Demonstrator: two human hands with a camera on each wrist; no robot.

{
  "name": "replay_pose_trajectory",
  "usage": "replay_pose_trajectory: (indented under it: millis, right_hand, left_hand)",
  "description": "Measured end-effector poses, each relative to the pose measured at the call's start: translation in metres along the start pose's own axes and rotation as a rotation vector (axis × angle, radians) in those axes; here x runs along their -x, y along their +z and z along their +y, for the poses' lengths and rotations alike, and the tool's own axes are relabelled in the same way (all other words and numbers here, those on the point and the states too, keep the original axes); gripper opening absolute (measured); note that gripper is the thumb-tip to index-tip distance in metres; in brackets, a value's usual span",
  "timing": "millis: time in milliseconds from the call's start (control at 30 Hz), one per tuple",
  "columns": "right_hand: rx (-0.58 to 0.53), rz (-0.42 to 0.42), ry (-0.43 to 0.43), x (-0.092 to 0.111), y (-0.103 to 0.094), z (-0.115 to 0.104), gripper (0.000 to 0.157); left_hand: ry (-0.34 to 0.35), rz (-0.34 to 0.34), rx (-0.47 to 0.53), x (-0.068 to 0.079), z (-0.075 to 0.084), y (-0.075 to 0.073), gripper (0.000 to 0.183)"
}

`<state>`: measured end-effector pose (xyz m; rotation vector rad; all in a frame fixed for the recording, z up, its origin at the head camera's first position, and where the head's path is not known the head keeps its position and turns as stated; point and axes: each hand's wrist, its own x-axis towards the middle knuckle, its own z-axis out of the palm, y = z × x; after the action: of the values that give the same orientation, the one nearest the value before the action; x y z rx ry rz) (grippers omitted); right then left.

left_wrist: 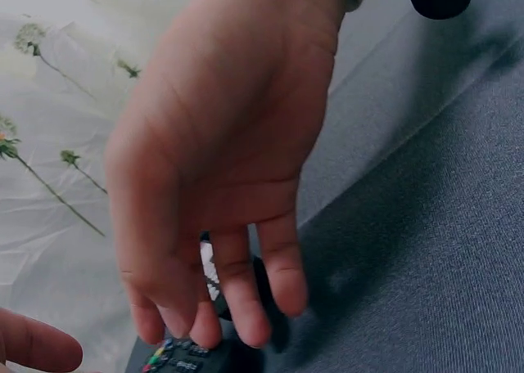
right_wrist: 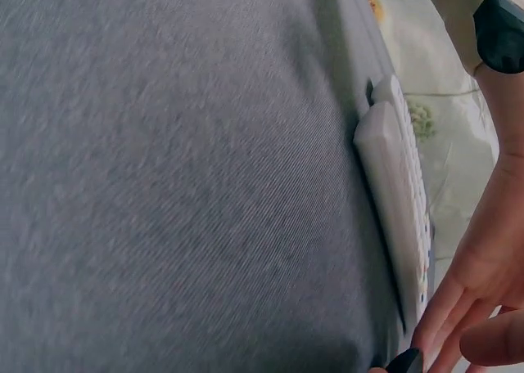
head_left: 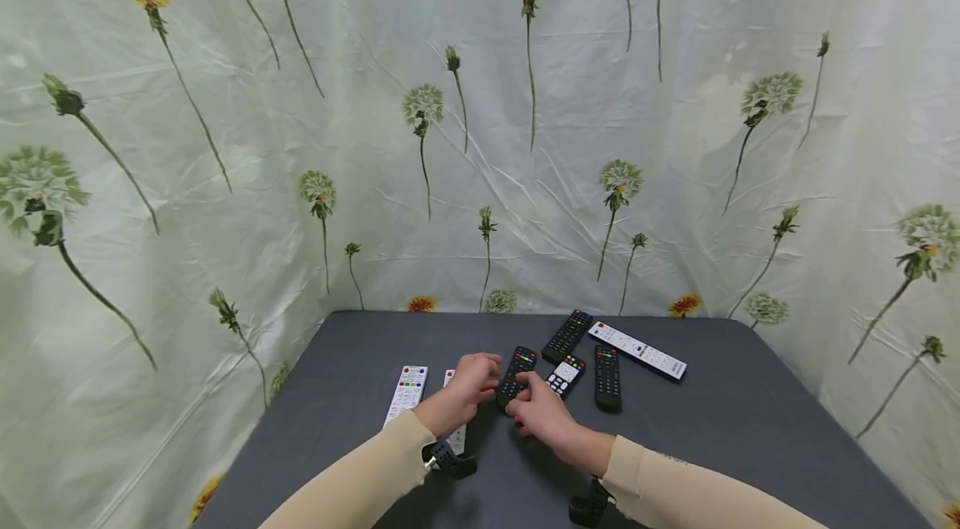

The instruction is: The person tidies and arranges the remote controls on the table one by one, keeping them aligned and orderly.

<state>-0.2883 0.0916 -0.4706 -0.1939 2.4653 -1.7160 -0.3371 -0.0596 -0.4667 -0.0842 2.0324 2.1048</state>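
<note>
The left hand (head_left: 468, 386) was held over the tabletop (head_left: 720, 437) with its fingers loosely bent; its grip was half open and had hold of nothing. The right hand (head_left: 547, 419) was at the near end of a black remote (head_left: 517, 371), its fingers bent; whether that grip had closed on the remote, the pictures could not tell. This remote was between the two hands, its coloured buttons towards the far end.

Just to its right was a black-and-white remote (head_left: 568, 371), partly behind the right hand. Beyond that lay a second black remote (head_left: 567, 336), with a third black remote (head_left: 608, 379) and a long white remote (head_left: 637, 351) further right. A wide white remote (head_left: 407, 390) lay left of the left hand, which partly covered a slim white remote (head_left: 457, 439). A flowered cloth (head_left: 480, 112) hung behind.
</note>
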Motion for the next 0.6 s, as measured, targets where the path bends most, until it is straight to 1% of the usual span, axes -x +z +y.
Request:
replay_pose_trajectory:
  millis: [67,200,300,400,500,600]
  right_hand:
    - [0.013,0.020,0.001,-0.002,-0.002,0.003,0.062]
    - [0.074,0.068,-0.003,-0.010,-0.007,0.008,0.063]
    - [0.112,0.088,-0.002,-0.019,-0.011,0.013,0.066]
    - [0.128,0.103,-0.011,-0.029,-0.015,0.019,0.070]
    - [0.141,0.121,-0.019,-0.038,-0.019,0.026,0.071]
    - [0.131,0.121,-0.020,-0.045,-0.022,0.030,0.069]
  left_hand:
    - [-0.007,0.005,-0.001,-0.002,-0.002,0.002,0.051]
    - [-0.012,0.011,0.015,-0.008,-0.006,0.004,0.052]
    - [-0.010,0.024,0.025,-0.013,-0.006,0.005,0.053]
    - [-0.011,0.048,0.025,-0.017,-0.007,0.006,0.053]
    - [-0.025,0.069,0.028,-0.019,-0.008,0.005,0.048]
    - [-0.046,0.079,0.029,-0.021,-0.010,0.004,0.040]
